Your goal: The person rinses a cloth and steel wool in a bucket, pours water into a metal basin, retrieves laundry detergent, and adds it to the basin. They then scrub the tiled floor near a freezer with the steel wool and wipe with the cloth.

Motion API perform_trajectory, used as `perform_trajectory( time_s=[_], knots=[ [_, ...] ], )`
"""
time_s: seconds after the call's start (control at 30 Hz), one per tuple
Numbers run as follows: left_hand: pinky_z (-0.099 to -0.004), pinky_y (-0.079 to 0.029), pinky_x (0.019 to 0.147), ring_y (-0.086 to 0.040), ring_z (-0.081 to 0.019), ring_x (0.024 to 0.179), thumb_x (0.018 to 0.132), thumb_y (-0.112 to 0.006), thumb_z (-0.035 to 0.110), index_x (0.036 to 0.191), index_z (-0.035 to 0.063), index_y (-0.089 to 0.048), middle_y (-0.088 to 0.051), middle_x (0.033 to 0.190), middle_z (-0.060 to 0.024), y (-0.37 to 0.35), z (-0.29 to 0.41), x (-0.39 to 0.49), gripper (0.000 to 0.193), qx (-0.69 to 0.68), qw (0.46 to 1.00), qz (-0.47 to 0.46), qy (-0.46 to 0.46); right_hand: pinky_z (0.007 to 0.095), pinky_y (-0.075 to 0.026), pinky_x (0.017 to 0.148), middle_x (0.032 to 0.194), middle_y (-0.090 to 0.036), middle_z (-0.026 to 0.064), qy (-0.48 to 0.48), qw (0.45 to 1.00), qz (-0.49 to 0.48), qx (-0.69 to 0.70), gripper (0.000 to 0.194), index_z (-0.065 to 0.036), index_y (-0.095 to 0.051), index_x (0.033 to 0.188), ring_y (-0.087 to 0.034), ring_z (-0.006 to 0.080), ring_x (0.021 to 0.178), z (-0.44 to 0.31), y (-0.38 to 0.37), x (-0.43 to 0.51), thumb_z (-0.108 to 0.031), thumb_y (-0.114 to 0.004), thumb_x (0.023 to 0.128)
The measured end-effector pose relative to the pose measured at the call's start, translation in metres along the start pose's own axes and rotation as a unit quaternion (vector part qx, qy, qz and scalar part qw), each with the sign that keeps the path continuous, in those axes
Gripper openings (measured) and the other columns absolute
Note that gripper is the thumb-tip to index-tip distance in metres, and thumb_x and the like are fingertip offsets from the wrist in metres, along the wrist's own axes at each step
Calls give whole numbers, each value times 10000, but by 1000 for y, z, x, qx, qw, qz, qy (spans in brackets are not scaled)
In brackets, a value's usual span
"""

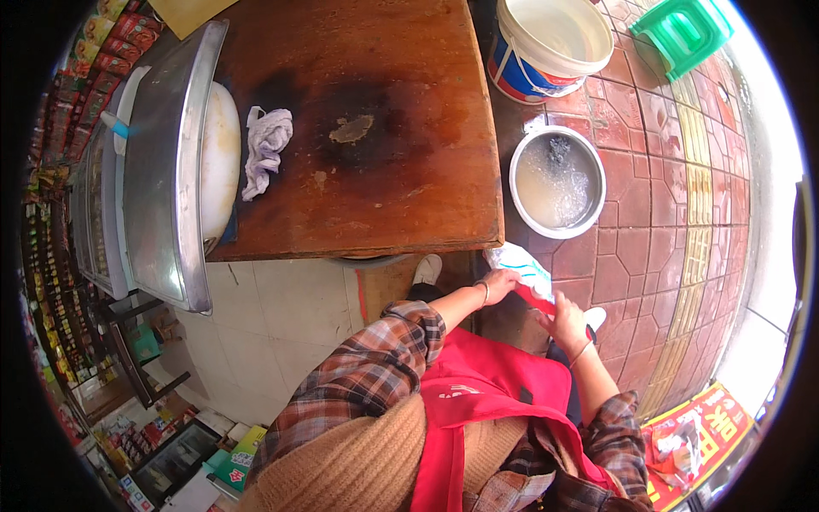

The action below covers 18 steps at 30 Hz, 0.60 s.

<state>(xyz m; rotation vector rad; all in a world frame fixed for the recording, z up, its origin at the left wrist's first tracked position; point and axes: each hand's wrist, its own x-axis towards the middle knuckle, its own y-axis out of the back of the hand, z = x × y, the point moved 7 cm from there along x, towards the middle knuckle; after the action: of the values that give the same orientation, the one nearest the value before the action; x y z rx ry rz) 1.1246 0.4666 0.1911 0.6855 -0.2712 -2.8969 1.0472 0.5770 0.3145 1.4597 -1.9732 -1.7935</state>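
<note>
My left hand (500, 285) grips one side of a white plastic packet (524, 264) with blue-green print. My right hand (567, 320) pinches its other side, near a red patch. What the packet contains cannot be made out. Both hands are just off the near corner of a worn wooden table (409, 211). Beyond the packet, on the floor, stands a round metal basin (601, 185) of cloudy, sudsy water. A dark scouring pad, apparently steel wool (559, 149), sits in that water.
Behind the basin stands a white plastic bucket (534, 89); a green plastic stool (688, 38) is farther right. A crumpled cloth (267, 150) lies on the table beside a large metal tray (169, 166) standing on edge. Paving tiles (640, 211) look wet. Packaged goods (57, 275) fill the left.
</note>
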Motion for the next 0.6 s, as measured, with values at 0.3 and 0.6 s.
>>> perform_trajectory(
  time_s=[0.3,0.6],
  knots=[
    [-359,-440,813,-536,-290,943,737,-532,8,1069,32,-519,-552,1009,-133,72,142,-75,333,74,952,73,-288,423,-426,559,637,-558,133,95,993,67,-18,70,-71,-504,714,-564,308,641,-13,4,-8,-123,-500,762],
    [-415,-362,867,-477,-308,990,710,-534,33,1000,65,-565,-493,1104,-138,227,196,-112,294,216,863,360,-282,319,-417,468,559,-538,96,-9,967,140,215,102,-38,-541,685,-541,189,504,-34,168,-21,-87,-571,769]
  ],
)
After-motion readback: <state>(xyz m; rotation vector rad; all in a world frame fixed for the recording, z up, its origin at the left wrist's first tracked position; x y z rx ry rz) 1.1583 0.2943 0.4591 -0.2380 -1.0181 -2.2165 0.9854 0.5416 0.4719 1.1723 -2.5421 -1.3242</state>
